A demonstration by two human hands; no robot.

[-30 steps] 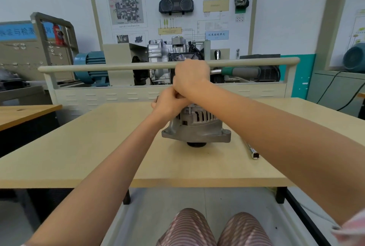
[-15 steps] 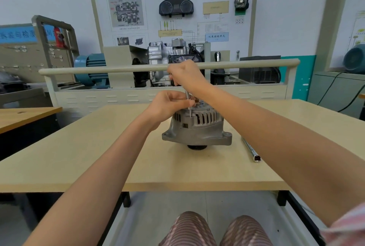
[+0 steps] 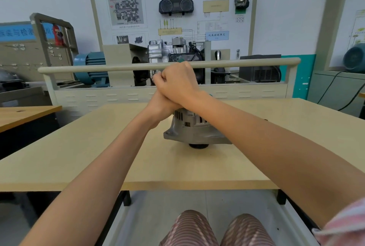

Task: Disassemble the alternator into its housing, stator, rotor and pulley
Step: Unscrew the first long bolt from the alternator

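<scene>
So the left hand [image 3: 158,105] comes in from about 7 o'clock and sits tucked under the other one, right on top of the alternator [image 3: 194,127]. Its fingers are buried there, so I honestly can't tell if it's pinching something or just bracing the casing; my guess is it's steadying things so the unit doesn't spin or tip.

The alternator is mid-desk [image 3: 79,156], pulley [image 3: 198,145] facing down at 6 o'clock, so the rear cover and its fasteners are up where you can reach them.

The right hand [image 3: 178,82] is stacked over the left, curled into a fist round a green-handled tool [image 3: 180,60]. Only a bit of green peeks out above the knuckles at 12 o'clock, with another sliver near the wrist. It looks like a driver held upright to bear down on a fastener, though the tip is hidden. The housing looks unsplit, so it's early days.
</scene>
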